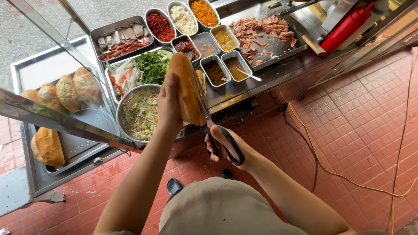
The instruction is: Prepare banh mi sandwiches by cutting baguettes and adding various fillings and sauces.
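Note:
My left hand [169,104] grips a golden baguette roll [186,82] from its left side and holds it upright over the edge of the stainless cart counter [278,72]. My right hand [228,148] is closed through the dark handles of a pair of scissors [208,119]. The blades run up along the right side of the roll, into the bread. A round metal bowl of shredded salad [138,114] with tongs in it sits just left of my left hand.
Metal trays and tubs of meats, herbs, sauces and shredded toppings [183,19] fill the counter, with chopped meat on a griddle [261,30] and a red squeeze bottle [346,28]. More rolls [65,91] lie behind glass at left. Yellow and black cables [313,152] cross the red tiled floor.

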